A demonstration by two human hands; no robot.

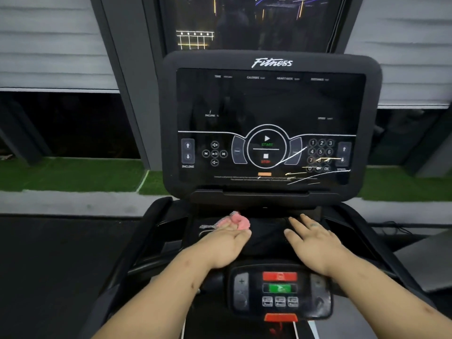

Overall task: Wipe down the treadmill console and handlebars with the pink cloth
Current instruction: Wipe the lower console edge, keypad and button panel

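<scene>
**Left hand pressed the pink cloth on the tray below the display**

The left hand [226, 243] lay palm down with its grip spread nearly flat. Its fingers [228, 225] ran almost straight and pressed on the pink cloth [238, 221], which was bunched into a small wad at and just past the fingertips. The thumb lay along the near edge of the wad, and whether it nipped the fabric could not be told. The cloth sat on the dark tray [266, 238] directly below the display [269, 123], slightly left of the display's middle. A black-and-white speckled strip [210, 226] trailed from it toward the display's left side.

The right hand [315, 243] held nothing. Its grip was open, with the fingers straight and fanned apart, and it rested flat on the same tray below the right half of the display, well apart from the cloth.

Further below the display, between the two forearms, sat a small control panel [280, 289] with a red button [280, 276] above a green button [280, 288]. A red tab [280, 317] sat at the panel's lower edge.

The display itself was dark, with the word "Fitness" on its frame, a round START/STOP control at lower centre and a number pad to the right. Bright streaks [305, 177] crossed its lower right corner. Dark side rails [156, 216] dropped away below both of the display's lower corners. To the left of the display ran a strip of green turf [73, 174], with grey blinds [49, 45] higher up on that side.
</scene>
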